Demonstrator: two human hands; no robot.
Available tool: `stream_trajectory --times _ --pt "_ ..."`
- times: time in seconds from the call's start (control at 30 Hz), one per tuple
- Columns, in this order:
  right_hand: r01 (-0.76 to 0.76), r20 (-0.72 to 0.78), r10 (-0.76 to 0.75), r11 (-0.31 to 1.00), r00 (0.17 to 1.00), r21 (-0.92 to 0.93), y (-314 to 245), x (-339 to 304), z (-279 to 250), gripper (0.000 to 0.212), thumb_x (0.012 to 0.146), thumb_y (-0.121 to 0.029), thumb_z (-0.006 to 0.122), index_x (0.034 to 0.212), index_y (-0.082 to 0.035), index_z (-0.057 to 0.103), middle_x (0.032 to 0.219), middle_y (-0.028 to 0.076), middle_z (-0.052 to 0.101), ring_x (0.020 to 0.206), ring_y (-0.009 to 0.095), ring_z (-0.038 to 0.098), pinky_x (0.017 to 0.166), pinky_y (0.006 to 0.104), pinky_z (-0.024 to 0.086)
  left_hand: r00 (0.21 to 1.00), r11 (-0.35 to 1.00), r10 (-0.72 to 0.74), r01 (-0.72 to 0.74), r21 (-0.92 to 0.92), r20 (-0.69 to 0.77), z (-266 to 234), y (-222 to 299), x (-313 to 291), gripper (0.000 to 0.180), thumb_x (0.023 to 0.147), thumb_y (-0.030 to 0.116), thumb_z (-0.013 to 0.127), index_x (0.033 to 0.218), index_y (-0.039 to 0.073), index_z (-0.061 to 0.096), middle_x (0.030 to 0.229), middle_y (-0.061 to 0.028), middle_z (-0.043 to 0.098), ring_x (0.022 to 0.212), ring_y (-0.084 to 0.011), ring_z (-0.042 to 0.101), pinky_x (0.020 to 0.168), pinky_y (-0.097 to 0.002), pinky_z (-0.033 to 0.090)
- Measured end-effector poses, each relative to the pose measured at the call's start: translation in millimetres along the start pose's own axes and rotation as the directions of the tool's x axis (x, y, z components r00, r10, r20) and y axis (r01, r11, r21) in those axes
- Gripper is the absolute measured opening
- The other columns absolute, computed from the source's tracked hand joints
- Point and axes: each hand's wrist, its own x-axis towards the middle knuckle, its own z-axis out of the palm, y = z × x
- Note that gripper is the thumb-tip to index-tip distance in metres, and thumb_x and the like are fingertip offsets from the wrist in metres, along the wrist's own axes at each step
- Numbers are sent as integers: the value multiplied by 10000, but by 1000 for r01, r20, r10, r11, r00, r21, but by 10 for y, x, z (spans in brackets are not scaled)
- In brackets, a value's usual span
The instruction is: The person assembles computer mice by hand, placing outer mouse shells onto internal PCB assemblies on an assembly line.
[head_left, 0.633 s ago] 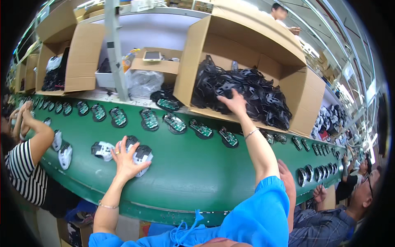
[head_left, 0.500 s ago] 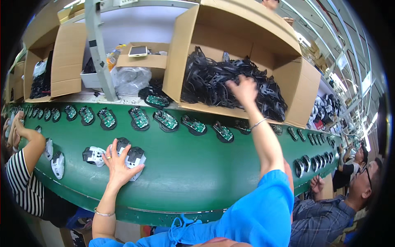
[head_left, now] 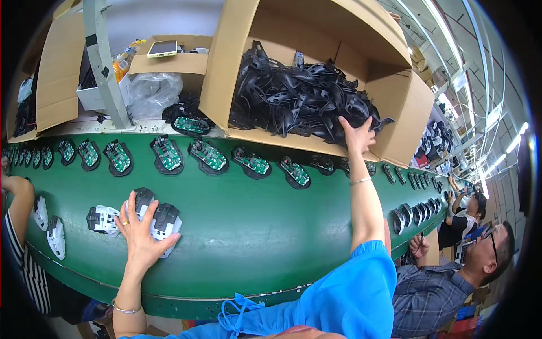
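Note:
My left hand (head_left: 141,234) lies with fingers spread over a group of white-and-black computer mouse shells; the fingers touch a shell with a dark top (head_left: 167,217) and partly hide another dark-topped one (head_left: 143,199). A third white-and-black shell (head_left: 103,219) sits just left of the fingertips. Up at the right, my right hand (head_left: 358,137) reaches over the front edge of a large cardboard box (head_left: 389,133). Its thumb and fingers are apart, at a rounded black plastic part (head_left: 357,107) in a heap of thin black plastic parts (head_left: 288,99). Whether it grips that part is unclear.
A row of mouse bases with green circuit boards (head_left: 208,156) runs along the green conveyor belt (head_left: 254,237). White shells (head_left: 56,237) lie near a person in stripes at left. More shells (head_left: 418,214) stand at right, near a person in a plaid shirt (head_left: 432,294). A phone (head_left: 162,48) rests on a carton.
My right hand has shifted right and toward the box's front corner, now at a rounded black part. My left hand stays on the mouse shells. The whole view has turned somewhat.

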Motion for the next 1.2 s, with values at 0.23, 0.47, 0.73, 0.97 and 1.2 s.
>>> stream_trajectory --times 0.23,0.47,0.73,0.97,1.2 --pt "222 -177 -179 938 968 266 -468 112 288 685 681 -107 668 1330 -146 453 1297 242 380 1182 427 335 997 468 379 1000 1000 5 -5 9 22 16 43 -11 810 546 486 796 1237 132 566 1493 -182 186 1333 -455 175 1066 -631 59" --pt "621 -309 -542 728 781 291 -1103 2 290 506 705 -21 622 1187 -163 573 1235 167 464 1166 375 383 995 454 390 1000 1000 11 -11 12 25 0 59 -76 812 531 472 807 1231 138 569 1487 -192 194 1321 -460 195 1068 -621 74" --pt "866 -362 -796 378 485 327 -1849 -587 204 474 666 24 620 1109 -143 623 1180 170 538 1130 356 467 945 410 438 998 998 42 -44 34 56 -60 156 -53 798 523 439 812 1219 129 577 1492 -182 198 1330 -430 198 1080 -583 97" --pt "746 -411 -670 333 618 577 -1884 -563 -64 398 667 -78 658 1063 -123 643 1029 127 631 1022 297 574 917 385 450 997 999 34 -32 -39 67 -68 88 -97 805 533 494 807 1217 136 579 1499 -184 179 1342 -441 172 1080 -612 58" --pt "604 -185 -583 793 791 84 -1013 -208 -48 612 721 -304 711 1295 -213 522 1367 151 425 1225 355 395 958 531 391 992 996 65 -58 -65 109 -105 9 -155 835 540 578 788 1212 126 584 1496 -204 143 1354 -463 111 1048 -678 9"
